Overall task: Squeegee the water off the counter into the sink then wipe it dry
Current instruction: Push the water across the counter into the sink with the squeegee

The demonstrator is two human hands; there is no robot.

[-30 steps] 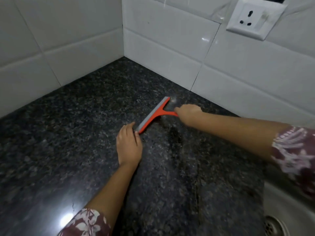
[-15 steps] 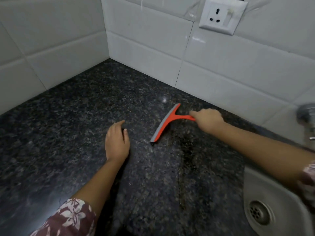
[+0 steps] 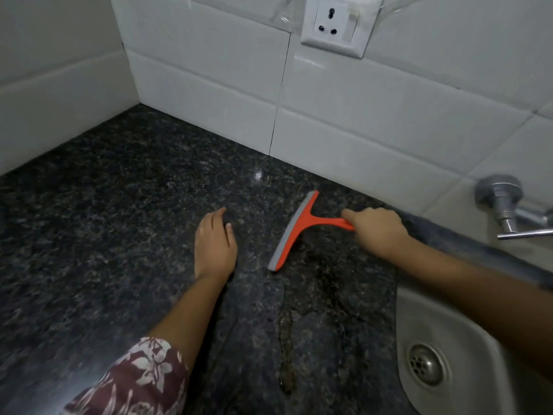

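Squeegee (image 3: 294, 232) in my right grip (image 3: 377, 230), handle clenched; left (image 3: 214, 245) spread flat on worktop (image 3: 119, 220). Squeegeeing step; next, drag toward sink (image 3: 478, 348).

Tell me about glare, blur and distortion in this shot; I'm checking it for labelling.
Head view: wide-angle bending curves the tile lines; a small glare spot on the counter near the wall; the sleeve and frame edges are soft; the squeegee and both hands stay fairly sharp.
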